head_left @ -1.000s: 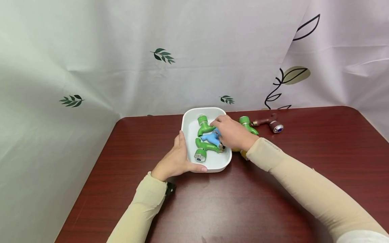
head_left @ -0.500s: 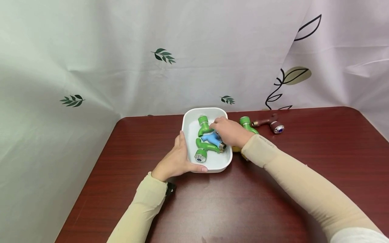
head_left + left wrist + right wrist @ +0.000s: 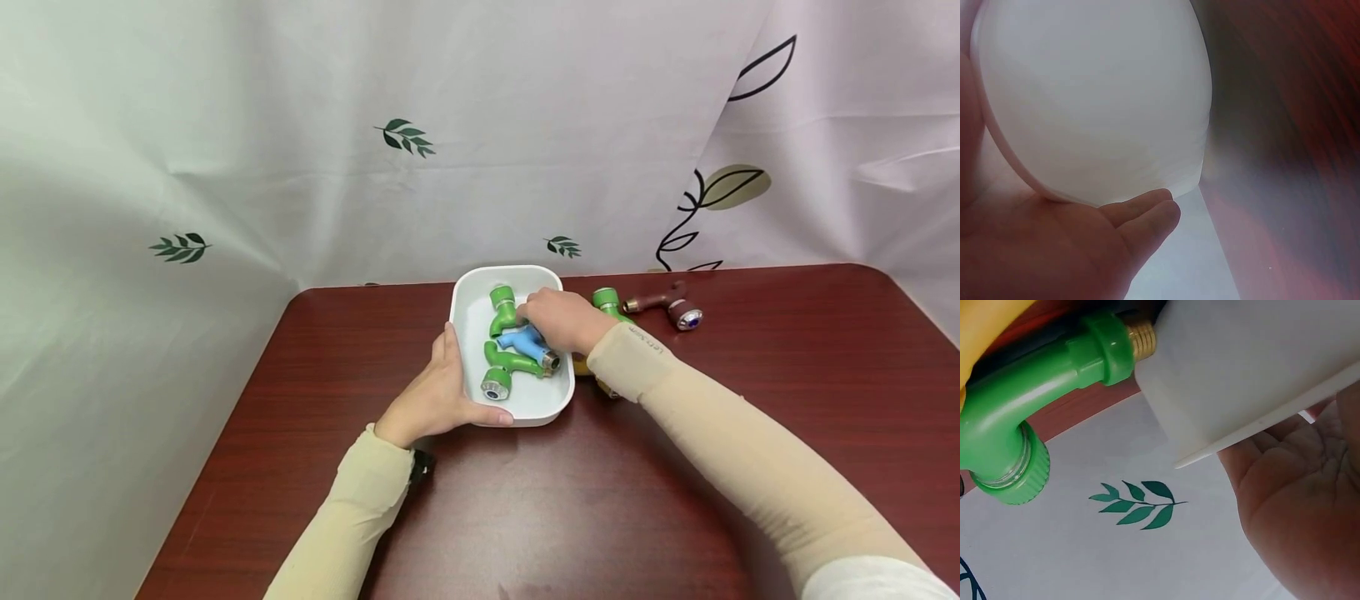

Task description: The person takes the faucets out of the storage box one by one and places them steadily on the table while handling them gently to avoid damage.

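A white plastic tray [image 3: 468, 333] holds two green taps, the rear one [image 3: 504, 310] and the front one [image 3: 497, 382], with a blue tap [image 3: 525, 342] between them. My left hand [image 3: 435, 396] grips the tray's near left corner, its thumb along the front rim and its fingers against the left wall. In the left wrist view, two fingers [image 3: 1147, 215] press on the tray's outer wall [image 3: 1104, 112]. Over the tray's right rim reaches my right hand [image 3: 562, 318], fingers bent down inside beside the blue tap and the rear green tap. Its fingertips are hidden.
Just right of the tray lie another green tap [image 3: 607, 301] and yellow taps [image 3: 581, 365], partly covered by the right arm. Farther right is a dark red tap [image 3: 667, 307]. A patterned white cloth [image 3: 337, 192] hangs behind the brown table [image 3: 570, 508].
My right hand has shifted slightly left inside the tray, covering more of the rear green tap's end. The blue tap's threaded end shows more plainly. The left hand and tray stay put.
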`<move>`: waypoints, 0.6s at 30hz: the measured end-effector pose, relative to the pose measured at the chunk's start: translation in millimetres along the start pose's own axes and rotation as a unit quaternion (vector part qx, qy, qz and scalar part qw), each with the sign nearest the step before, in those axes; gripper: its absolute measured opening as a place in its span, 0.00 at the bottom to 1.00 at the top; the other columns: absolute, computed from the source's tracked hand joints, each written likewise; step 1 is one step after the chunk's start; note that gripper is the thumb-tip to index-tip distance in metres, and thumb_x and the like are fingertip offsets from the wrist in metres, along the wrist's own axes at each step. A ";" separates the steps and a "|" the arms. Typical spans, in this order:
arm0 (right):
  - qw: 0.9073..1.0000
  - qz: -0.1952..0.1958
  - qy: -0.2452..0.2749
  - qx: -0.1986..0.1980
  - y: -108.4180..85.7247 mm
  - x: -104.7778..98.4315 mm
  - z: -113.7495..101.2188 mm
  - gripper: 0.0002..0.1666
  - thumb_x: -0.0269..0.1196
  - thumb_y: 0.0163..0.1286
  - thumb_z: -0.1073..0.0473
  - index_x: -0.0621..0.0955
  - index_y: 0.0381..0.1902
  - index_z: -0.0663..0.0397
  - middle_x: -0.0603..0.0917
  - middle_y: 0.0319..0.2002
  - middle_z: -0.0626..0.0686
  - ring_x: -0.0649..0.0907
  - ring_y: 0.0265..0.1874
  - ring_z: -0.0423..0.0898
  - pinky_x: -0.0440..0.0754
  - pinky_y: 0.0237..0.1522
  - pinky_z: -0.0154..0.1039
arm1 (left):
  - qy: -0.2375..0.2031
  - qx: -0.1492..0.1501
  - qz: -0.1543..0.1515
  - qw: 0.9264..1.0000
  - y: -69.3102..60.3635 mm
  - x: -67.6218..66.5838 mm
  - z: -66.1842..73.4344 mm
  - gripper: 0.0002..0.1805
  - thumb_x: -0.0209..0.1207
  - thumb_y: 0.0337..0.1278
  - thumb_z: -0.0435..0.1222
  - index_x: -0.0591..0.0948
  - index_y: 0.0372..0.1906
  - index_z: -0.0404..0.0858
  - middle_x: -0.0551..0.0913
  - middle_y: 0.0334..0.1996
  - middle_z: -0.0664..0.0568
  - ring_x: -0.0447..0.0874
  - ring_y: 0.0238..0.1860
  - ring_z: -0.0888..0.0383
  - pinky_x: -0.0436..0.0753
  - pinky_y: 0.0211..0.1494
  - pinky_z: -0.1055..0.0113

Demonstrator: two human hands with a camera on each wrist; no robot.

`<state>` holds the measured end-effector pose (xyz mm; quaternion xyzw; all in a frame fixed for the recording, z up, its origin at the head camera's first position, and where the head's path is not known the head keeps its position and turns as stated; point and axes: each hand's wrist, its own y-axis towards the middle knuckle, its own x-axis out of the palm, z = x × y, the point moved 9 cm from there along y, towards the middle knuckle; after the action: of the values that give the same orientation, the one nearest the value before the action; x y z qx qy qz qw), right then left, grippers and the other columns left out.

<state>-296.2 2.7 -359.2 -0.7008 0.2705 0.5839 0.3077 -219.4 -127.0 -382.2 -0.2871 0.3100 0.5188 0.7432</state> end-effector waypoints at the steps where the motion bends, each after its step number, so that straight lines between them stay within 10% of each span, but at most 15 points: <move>1: 1.000 -0.001 -0.001 0.000 0.9 -0.1 0.0 0.18 0.62 0.68 0.73 0.86 0.53 0.56 0.84 0.47 0.58 0.81 0.48 0.55 0.81 0.50 0.51 | 0.000 0.000 0.000 1.000 0.2 -0.1 -0.4 0.87 0.80 0.27 0.62 0.28 0.78 0.31 0.45 0.77 0.40 0.63 0.68 0.47 0.70 0.67 0.57; 18: 0.999 0.009 -0.030 -0.013 1.0 -0.1 -3.2 0.15 0.60 0.72 0.70 0.89 0.48 0.52 0.86 0.44 0.57 0.82 0.44 0.53 0.83 0.47 0.50 | -0.001 0.001 0.001 1.000 0.9 0.4 -0.4 0.86 0.80 0.28 0.62 0.29 0.78 0.30 0.45 0.77 0.39 0.62 0.69 0.47 0.68 0.69 0.57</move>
<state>-294.9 -0.3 -358.8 -0.6844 0.2594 0.6110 0.3016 -220.2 -126.9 -382.8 -0.2854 0.3097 0.5197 0.7433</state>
